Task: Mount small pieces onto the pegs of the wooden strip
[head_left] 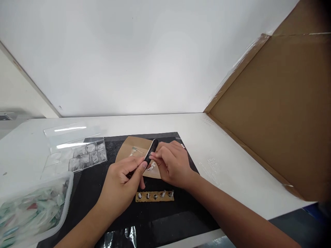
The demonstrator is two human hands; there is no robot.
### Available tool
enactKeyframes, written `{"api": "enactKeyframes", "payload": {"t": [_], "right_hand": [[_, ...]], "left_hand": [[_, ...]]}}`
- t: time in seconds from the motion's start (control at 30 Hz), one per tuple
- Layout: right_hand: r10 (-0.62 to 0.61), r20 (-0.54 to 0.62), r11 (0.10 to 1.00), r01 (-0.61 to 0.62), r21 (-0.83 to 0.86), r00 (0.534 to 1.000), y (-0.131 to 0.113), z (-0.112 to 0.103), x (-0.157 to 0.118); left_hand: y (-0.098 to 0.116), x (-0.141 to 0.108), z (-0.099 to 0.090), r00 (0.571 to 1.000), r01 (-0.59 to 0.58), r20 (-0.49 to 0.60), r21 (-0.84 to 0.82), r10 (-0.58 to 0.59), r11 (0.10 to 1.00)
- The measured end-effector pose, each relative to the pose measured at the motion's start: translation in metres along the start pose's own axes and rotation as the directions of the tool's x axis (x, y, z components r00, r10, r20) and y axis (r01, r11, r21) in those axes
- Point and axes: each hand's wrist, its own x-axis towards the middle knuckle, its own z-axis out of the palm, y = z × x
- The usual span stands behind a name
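My left hand [126,175] pinches the lower end of a black nail file [151,150], which slants up and to the right. My right hand [173,162] is closed beside the file's face, thumb and fingertips pressed together against it. Whatever small piece those fingertips hold is too small to make out. Under both hands lies a sheet of brown paper [124,148] with small white bits [152,166] scattered on it. Closer to me, a brown strip [143,199] carries a row of several small metal stands, some with white or clear pieces on top.
A black mat [90,203] covers part of the white table [207,151]. To the left are an open clear compartment case [88,158] of pale pieces and a white tub [68,193] full of small plastic bags. A large cardboard panel [279,110] stands at right.
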Motion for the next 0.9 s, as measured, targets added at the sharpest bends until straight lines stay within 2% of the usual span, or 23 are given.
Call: {"api": "enactKeyframes", "payload": {"t": [0.13, 0.27, 0.4, 0.53, 0.67, 0.77, 0.9], "right_hand": [[0.048, -0.075, 0.997, -0.052, -0.058, 0.996, 0.0039, -0.0003, 0.0009], [-0.002, 0.014, 1.0, 0.002, -0.002, 1.0, 0.0062, -0.0041, 0.0023], [0.016, -0.087, 0.999, -0.019, -0.043, 0.996, 0.008, -0.0056, 0.0018], [-0.074, 0.025, 0.997, 0.074, 0.017, 0.997, 0.0082, -0.002, 0.0004], [-0.032, -0.084, 0.999, 0.031, -0.012, 0.996, 0.0088, 0.0001, -0.0007], [-0.064, -0.021, 0.998, 0.064, 0.02, 0.998, 0.008, -0.0009, -0.0013], [-0.03, -0.081, 1.0, 0.03, -0.002, 0.996, 0.0056, -0.0014, -0.0001]], "left_hand": [[-0.0001, 0.0008, -0.0004, 1.0, 0.013, 0.01, -0.034, -0.013, 0.999], [0.0014, -0.0001, -0.0006, 0.999, 0.013, 0.036, -0.041, -0.012, 0.999], [0.0004, 0.0009, -0.001, 0.999, 0.011, 0.039, -0.041, -0.009, 0.999], [-0.0031, 0.0032, -0.0019, 1.0, 0.018, 0.021, -0.017, -0.018, 1.0], [-0.0028, 0.0034, -0.0038, 0.998, 0.056, 0.04, -0.09, -0.053, 0.994], [-0.0022, 0.0026, -0.0046, 0.995, 0.086, 0.058, -0.119, -0.08, 0.989], [-0.0037, 0.0025, -0.0034, 0.995, 0.097, 0.054, -0.166, -0.089, 0.981]]}}
